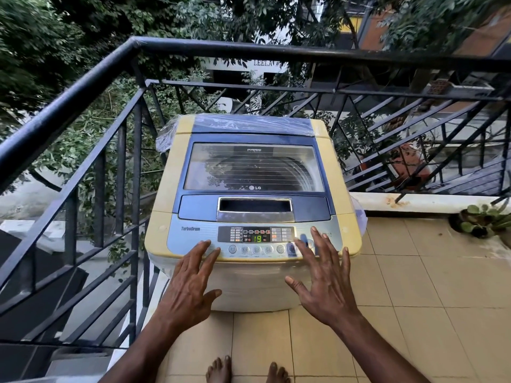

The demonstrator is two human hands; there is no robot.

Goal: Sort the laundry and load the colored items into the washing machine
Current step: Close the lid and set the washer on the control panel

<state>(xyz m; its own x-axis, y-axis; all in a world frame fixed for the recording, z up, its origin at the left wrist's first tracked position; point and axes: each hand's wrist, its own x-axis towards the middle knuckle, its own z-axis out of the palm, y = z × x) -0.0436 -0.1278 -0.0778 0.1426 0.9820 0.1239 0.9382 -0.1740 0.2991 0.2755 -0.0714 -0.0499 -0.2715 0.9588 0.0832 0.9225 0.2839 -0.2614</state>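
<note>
**A:** Right, both your hands are out over the front edge of the washing machine [253, 189], and neither holds anything. Your left hand [190, 283] has its fingers straight and close together, tips resting near the row of round buttons [256, 249]. Your right hand [325, 283] is spread wide, thumb out, fingertips landing at the right end of the control panel [255, 239].

**B:** What's just past your fingers?

**A:** Beyond your fingertips the display [257, 238] glows green and reads 19, so the machine is powered. Further out from your hands sits the lid [253, 167], shut, with a recessed handle [255, 206] nearest you. Through its window the drum looks dark; I can't tell you whether any clothes lie inside. No laundry shows anywhere around your hands.

**B:** And the risks?

**A:** My guess: those splayed right fingers cover several keys, so you could press the wrong one and change the programme. Starting with the load unchecked is another. Plastic wrap [166, 136] hangs off the far left corner, by the railing [83, 87], and your bare feet [246, 370] stand on tile [414, 286] directly under your wrists, slippery if water spills.
</note>
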